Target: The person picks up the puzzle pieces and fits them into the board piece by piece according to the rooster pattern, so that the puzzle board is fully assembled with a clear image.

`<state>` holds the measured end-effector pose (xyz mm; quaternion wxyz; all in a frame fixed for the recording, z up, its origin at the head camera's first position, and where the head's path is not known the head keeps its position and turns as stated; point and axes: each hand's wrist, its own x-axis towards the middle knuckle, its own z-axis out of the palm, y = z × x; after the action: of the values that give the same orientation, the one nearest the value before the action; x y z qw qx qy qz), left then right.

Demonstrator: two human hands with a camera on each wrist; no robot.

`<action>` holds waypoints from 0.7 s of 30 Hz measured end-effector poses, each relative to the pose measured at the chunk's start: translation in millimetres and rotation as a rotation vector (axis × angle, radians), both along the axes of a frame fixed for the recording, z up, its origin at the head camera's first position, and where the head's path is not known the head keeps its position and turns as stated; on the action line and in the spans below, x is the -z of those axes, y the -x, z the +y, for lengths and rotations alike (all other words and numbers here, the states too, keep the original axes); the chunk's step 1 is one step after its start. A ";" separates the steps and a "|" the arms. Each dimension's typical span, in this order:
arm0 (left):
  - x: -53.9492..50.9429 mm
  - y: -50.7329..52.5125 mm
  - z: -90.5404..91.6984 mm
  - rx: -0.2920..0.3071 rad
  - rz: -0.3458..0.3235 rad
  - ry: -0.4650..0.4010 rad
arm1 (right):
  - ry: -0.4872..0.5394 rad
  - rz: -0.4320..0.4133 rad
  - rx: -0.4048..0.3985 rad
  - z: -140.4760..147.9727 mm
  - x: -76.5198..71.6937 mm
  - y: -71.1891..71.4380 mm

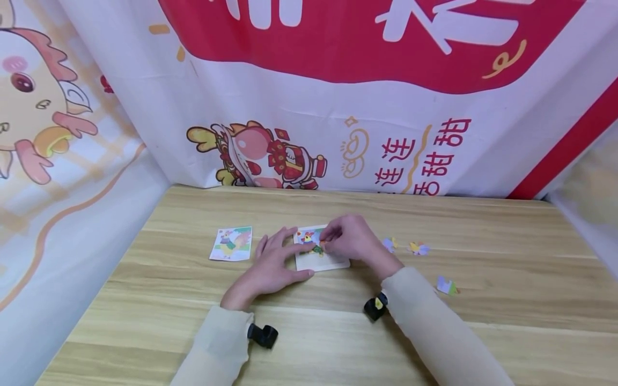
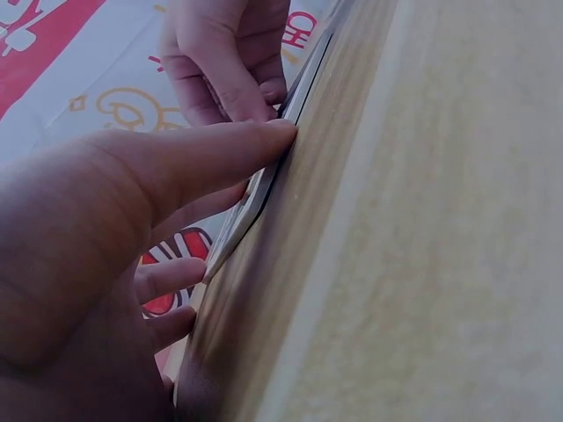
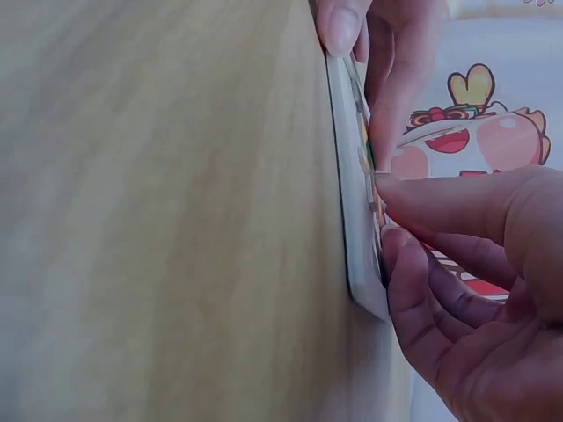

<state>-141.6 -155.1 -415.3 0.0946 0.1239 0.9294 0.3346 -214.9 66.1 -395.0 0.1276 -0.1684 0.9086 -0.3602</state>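
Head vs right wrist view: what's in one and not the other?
Only head: the rooster picture card, the loose jigsaw pieces on the right, the black wrist cameras.
Only right wrist: a close, nearly edge-on look at the puzzle board, with fingertips of the right hand at it.
Both: that board, both hands, the wooden tabletop.

A wood-grain desk (image 1: 338,348) spreads across six o'clock, its planks streaked in pale tan and brown. At twelve o'clock hangs a white cloth (image 1: 314,96), creased, carrying a large red printed patch (image 1: 328,53) with white lettering. A cartoon figure (image 1: 270,155) sits at eleven o'clock; red characters (image 1: 431,165) lie between two and three. Another printed cloth (image 1: 116,214) covers nine o'clock. A red stripe (image 1: 569,139) slants down near three. The light is soft, even.
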 end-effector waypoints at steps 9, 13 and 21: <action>1.9 0.9 -0.6 -0.009 0.019 -0.024 | 0.050 0.060 -0.014 17.9 1.2 -13.9; 1.8 1.1 -0.7 -0.012 0.030 -0.026 | 0.097 0.063 -0.015 29.0 1.9 -22.5; 0.8 0.4 0.8 -0.017 -0.002 -0.007 | 0.120 0.015 0.012 52.0 -3.4 -38.3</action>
<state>-142.0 -154.3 -416.1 0.0921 0.1161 0.9290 0.3390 -176.6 118.1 -391.6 0.1082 -0.1730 0.8874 -0.4134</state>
